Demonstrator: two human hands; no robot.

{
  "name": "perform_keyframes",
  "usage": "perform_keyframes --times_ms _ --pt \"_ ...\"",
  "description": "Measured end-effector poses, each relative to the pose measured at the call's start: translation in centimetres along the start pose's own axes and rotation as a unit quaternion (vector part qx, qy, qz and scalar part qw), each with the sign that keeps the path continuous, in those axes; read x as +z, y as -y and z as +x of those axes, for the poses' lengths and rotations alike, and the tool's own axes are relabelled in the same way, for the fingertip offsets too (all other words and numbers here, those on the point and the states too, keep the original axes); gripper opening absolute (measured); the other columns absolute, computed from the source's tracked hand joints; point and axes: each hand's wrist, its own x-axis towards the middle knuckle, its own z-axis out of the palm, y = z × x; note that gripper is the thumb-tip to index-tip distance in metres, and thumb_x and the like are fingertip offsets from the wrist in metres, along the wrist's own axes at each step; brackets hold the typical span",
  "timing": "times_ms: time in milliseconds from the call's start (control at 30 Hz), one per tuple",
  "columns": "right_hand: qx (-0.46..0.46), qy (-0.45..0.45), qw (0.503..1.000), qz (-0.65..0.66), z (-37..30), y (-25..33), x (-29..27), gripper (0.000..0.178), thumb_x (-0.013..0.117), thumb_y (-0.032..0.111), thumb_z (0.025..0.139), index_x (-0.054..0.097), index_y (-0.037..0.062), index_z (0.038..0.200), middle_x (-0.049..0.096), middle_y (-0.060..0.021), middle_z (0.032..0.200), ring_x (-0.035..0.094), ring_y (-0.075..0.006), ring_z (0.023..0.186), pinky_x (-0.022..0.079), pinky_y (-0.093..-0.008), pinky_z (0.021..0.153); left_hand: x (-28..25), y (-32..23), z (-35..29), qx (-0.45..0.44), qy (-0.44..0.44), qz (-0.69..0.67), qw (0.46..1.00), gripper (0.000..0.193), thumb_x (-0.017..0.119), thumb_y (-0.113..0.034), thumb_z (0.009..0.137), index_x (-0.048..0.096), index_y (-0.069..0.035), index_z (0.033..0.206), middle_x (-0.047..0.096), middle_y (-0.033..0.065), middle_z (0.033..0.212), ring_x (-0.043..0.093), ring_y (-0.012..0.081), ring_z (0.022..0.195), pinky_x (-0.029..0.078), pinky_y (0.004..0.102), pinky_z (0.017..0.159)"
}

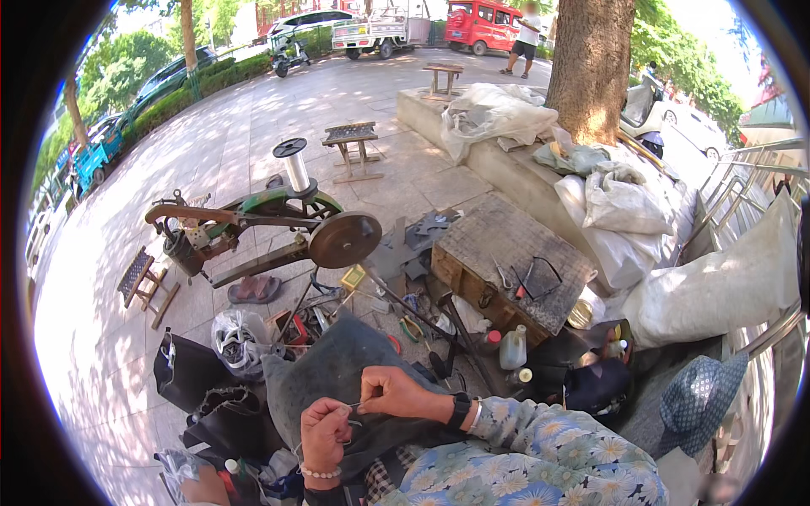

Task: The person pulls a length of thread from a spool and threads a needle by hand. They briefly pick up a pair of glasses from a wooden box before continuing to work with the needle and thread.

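Note:
Above the dark cloth (312,379) spread over my lap, both hands are closed in pinches close together. Between the fingertips of my left hand (325,430) and my right hand (392,394) runs a thin, pale strand that looks like thread. A short end of it shows below the left fingers. Whether a needle is on it is too small to tell. A beaded bracelet circles my left wrist, and a dark watch (460,411) is on my right. The right arm's flowered sleeve (540,447) crosses the lower part of the view.
Ahead stands a hand-cranked shoe-patching machine (261,223) with a thread spool (297,173). Pliers (411,327) and other tools lie before my lap. To the right are a wooden box (506,261) bearing glasses, a clear bottle (512,348) and white sacks (713,282). Black bags (194,371) lie left.

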Motion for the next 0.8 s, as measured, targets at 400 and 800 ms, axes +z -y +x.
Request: perform_keyframes --times_ms 400,800 --pt "0.027 0.104 0.979 0.173 0.03 0.72 -0.86 0.024 0.074 0.002 0.065 0.050 0.0045 0.063 0.045 0.0008 0.072 0.044 -0.0080 0.069 0.036 -0.0225 0.060 -0.09 -0.09 -0.48 -0.026 0.029 -0.044 0.998 0.005 0.053 0.000 0.079 0.056 0.001 0.075 0.043 -0.0018 0.051 0.030 0.0048 0.040 0.026 0.0214 0.039" --pt "0.079 0.104 0.985 0.113 -0.01 0.28 -0.93 0.024 0.073 0.002 0.066 0.049 0.0043 0.064 0.046 0.0004 0.076 0.045 -0.0092 0.071 0.035 -0.0228 0.063 -0.18 -0.18 -0.52 -0.020 0.029 -0.041 0.999 0.005 0.055 0.000 0.079 0.057 0.002 0.076 0.043 -0.0025 0.052 0.030 0.0043 0.040 0.024 0.0209 0.040"
